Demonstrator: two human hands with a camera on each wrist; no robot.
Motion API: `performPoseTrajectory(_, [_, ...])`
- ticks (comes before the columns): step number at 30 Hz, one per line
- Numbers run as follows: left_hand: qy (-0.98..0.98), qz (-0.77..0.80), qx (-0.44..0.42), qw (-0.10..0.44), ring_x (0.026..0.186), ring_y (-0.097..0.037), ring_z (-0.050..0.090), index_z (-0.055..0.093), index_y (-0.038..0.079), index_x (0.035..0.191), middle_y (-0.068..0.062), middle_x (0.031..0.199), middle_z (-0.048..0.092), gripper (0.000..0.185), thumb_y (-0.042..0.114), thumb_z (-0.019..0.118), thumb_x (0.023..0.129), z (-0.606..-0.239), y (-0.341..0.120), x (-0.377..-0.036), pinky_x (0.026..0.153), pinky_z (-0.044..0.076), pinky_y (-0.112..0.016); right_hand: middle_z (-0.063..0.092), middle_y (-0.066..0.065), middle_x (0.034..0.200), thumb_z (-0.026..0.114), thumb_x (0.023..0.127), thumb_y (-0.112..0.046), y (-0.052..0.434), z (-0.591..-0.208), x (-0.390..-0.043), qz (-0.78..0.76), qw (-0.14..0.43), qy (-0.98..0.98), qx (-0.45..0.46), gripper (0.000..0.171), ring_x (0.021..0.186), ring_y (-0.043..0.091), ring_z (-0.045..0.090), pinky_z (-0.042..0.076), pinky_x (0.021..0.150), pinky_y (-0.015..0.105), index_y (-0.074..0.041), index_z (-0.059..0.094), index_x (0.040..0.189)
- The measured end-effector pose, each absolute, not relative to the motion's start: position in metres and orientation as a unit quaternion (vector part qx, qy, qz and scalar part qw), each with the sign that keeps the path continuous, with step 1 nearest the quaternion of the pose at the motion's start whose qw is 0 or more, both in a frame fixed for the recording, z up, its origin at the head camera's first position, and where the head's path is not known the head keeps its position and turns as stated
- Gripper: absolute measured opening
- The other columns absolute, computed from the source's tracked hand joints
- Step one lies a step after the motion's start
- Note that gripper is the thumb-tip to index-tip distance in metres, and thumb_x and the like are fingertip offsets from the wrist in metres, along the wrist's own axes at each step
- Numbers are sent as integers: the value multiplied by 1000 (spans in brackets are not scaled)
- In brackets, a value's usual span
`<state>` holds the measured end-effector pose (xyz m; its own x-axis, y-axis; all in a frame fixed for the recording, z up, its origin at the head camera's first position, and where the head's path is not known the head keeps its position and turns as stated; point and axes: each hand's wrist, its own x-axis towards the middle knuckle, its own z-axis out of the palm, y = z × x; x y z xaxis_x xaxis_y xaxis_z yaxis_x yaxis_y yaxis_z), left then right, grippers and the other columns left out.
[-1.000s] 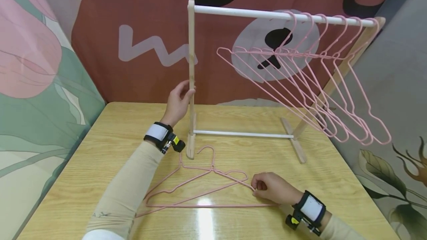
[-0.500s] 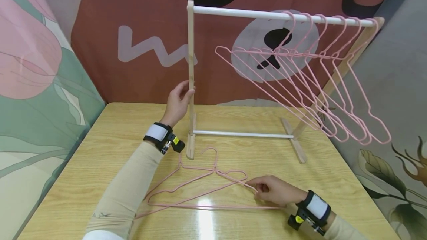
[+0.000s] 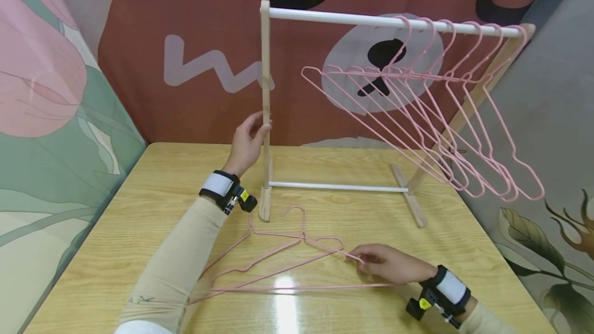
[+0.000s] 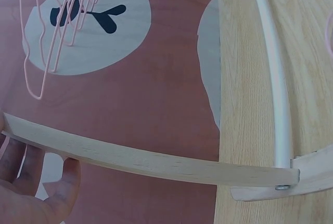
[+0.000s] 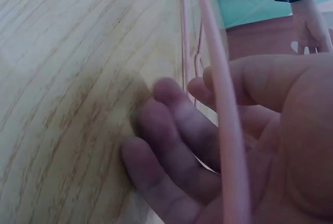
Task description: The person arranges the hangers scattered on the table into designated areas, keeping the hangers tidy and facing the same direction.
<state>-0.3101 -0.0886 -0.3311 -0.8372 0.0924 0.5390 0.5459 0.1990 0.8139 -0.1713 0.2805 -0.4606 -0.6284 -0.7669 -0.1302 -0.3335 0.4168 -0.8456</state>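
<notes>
My left hand grips the left wooden post of a small clothes rack at mid height; in the left wrist view its fingers curl behind the post. Two pink wire hangers lie overlapping on the table in front of the rack. My right hand rests on the table at their right end and pinches the wire of one hanger. In the right wrist view that wire runs between thumb and fingers.
Several pink hangers hang from the white rail toward its right end. A white lower rod joins the rack's feet. The wooden table is bounded by patterned curtains at left, back and right.
The right hand has slid a little to the right, its fingers stretching out from a tighter fist, and the gripped hanger has shifted right with it. The left hand has stayed on the post.
</notes>
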Motion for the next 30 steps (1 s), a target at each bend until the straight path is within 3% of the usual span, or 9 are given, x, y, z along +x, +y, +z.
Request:
performPoseTrajectory(5, [-752,-595,-209,190,113,-40,60,55,-12,136,-31,123,63,34,1,54,104,-330,-89,-309,96,51,-45,69,25,104,46,108,-5,286,-456,-170,-480,325,745,-331,39,91,21,70,60,77,33,10,44,144])
performPoseTrajectory(9, [-752,-596,-209,188,113,-41,60,55,-12,135,-31,123,63,34,2,54,104,-330,-88,-308,97,50,-48,68,32,104,42,110,-6,290,-450,-169,-513,363,713,-311,44,87,33,73,62,72,42,12,34,149])
performPoseTrajectory(12, [-751,-597,-210,187,114,-42,59,55,-11,135,-32,124,62,34,2,55,104,-330,-88,-309,98,50,-49,69,31,102,42,110,-7,292,-444,-168,-514,371,713,-301,45,78,33,74,61,63,46,10,32,150])
performPoseTrajectory(18, [-753,-596,-210,184,114,-41,59,55,-11,136,-33,125,61,34,2,54,105,-330,-88,-309,97,50,-50,69,29,101,43,110,-6,294,-436,-167,-531,384,708,-265,44,72,30,74,57,64,58,5,33,152])
performPoseTrajectory(25, [-754,-592,-211,190,112,-41,60,56,-11,135,-31,123,63,34,3,55,105,-330,-88,-309,94,51,-47,69,27,96,43,110,-9,299,-424,-170,-516,363,721,-285,44,67,27,73,56,57,58,1,36,152])
performPoseTrajectory(30, [-752,-594,-213,190,112,-43,59,56,-12,135,-32,122,63,34,2,55,104,-330,-88,-310,96,50,-49,68,28,95,39,110,-5,303,-414,-170,-519,341,725,-299,42,67,32,72,58,59,56,4,36,151])
